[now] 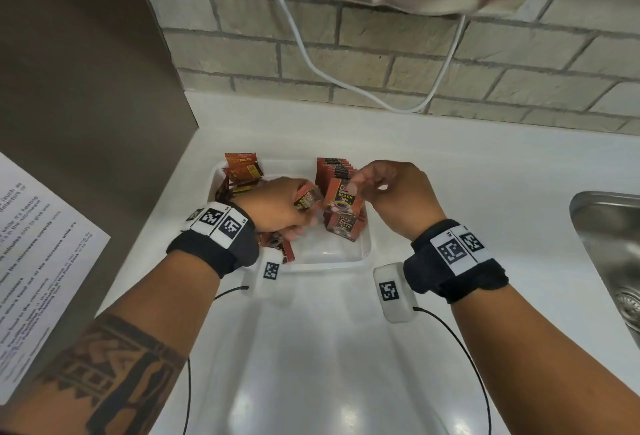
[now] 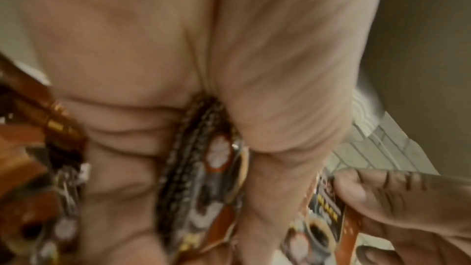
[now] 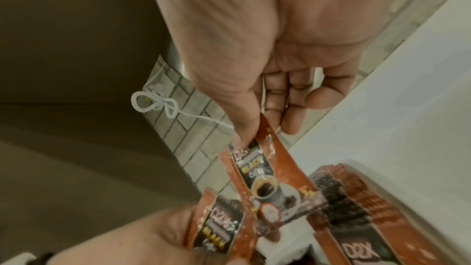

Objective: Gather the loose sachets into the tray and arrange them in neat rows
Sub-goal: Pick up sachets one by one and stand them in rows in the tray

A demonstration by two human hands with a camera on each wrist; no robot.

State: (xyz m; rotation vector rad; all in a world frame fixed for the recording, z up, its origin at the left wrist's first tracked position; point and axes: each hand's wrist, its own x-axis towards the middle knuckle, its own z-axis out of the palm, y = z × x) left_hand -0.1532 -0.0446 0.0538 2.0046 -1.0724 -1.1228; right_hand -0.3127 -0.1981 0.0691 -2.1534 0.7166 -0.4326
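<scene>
While a bunch of sachets (image 1: 306, 200) is clutched by the left hand (image 1: 277, 206) mid-frame, one sachet (image 1: 343, 197) is pinched by the right hand (image 1: 398, 192) above the tray (image 1: 363, 251).

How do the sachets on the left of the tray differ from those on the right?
The left sachets lie jumbled, tilted at odd angles; the right sachets stand upright in one packed row. The left ones show orange-red backs, the right ones darker fronts. Both groups sit inside the white tray.
</scene>
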